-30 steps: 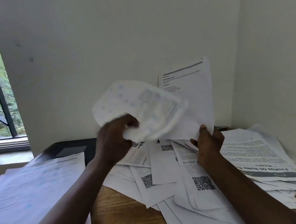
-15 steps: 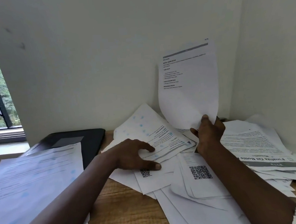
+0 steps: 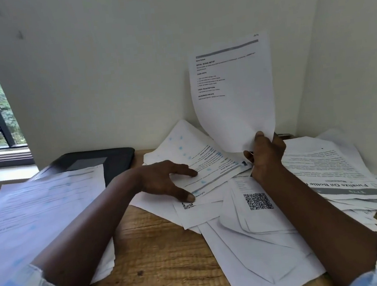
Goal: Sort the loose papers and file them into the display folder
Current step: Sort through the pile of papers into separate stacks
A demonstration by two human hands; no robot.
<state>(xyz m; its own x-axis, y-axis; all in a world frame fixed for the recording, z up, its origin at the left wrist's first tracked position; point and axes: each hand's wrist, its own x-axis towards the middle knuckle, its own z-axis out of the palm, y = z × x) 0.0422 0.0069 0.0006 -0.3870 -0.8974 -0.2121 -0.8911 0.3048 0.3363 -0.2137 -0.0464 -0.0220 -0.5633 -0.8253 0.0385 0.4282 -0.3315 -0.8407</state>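
Papers (image 3: pixel 261 239) lay loose on the desk (image 3: pixel 171 259).
Right grip (image 3: pixel 266 158) pinched an upright sheet (image 3: pixel 237 110) by its foot; left grip (image 3: pixel 163 179), spread, pressed a spotted sheet (image 3: pixel 190 147) beside it.

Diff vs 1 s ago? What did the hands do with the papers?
The left hand brought the blue-spotted sheet down from the air onto the paper pile and released its grip; it now rests on it, fingers spread. The right hand still pinches the printed sheet upright. Black display folder and left stack unchanged.
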